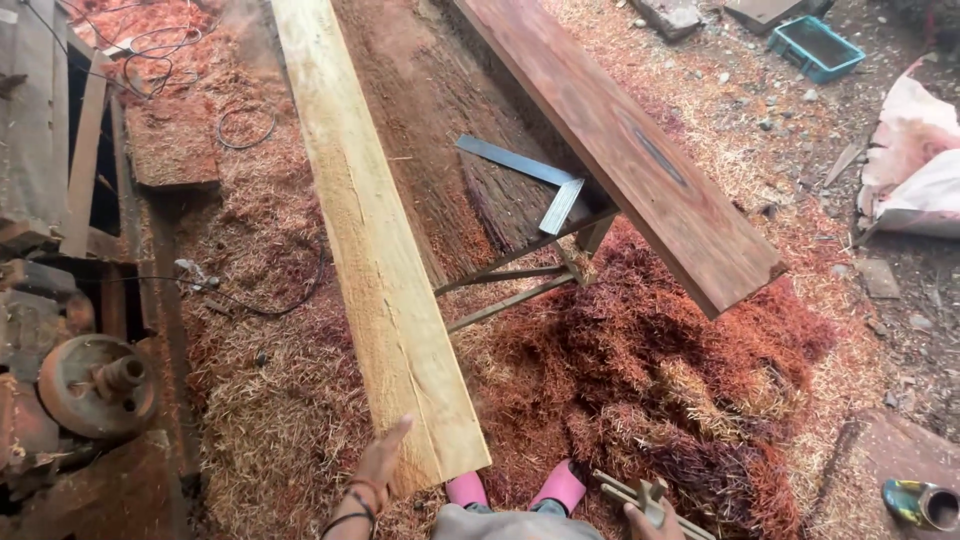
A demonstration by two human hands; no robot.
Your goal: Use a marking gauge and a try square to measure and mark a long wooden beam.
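Right hand: fingers wrapped around a wooden tool, just right of the pale plank's near end.
Left hand: flat and open, pressing that plank's left edge, not gripping.
Pale plank: long, near end by the pink shoes. Only pushed, it could slide or tip onto toes.
Metal square: right of the plank, farther off; a bump could knock it down.

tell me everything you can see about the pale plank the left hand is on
The pale plank is a long, flat board of light yellowish raw wood with rough-sawn faces and fine grain lines. It runs from the frame's top edge down to a squared near end. The left hand lies open against its near left corner, thumb on top. Beneath it are sawdust and shavings; its far support is unclear.
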